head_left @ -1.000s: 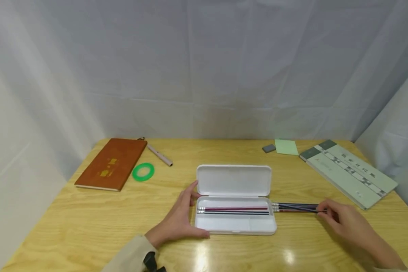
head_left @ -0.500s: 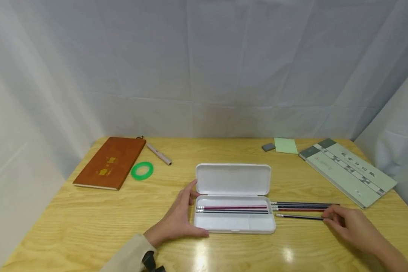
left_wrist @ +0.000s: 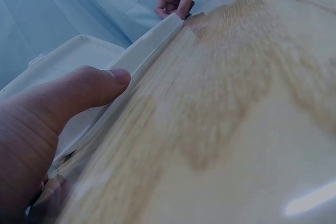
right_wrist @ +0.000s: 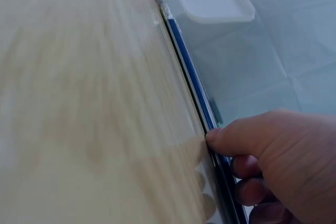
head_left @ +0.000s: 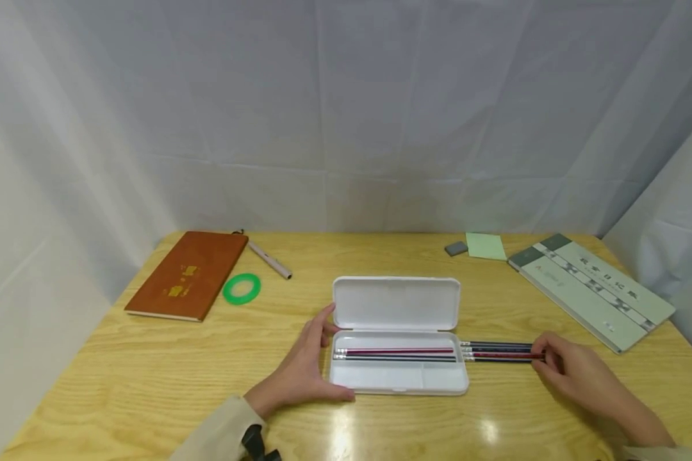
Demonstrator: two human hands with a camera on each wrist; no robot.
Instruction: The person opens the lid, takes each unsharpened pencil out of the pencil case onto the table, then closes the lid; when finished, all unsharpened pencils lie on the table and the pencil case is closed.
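The left hand (head_left: 305,371) rests against the left end of the open white pencil case (head_left: 400,379), thumb and fingers lightly curled round its corner; steadying it there should keep the tray from sliding. Inside lie 2 pencils (head_left: 395,354) (1 red, 1 dark), parallel along the rear channel. Just right of the case, 3 loose pencils (head_left: 496,352) lie on the table (head_left: 150,371), and the right hand (head_left: 576,378) pinches their far ends; gathering them level should ease lifting.
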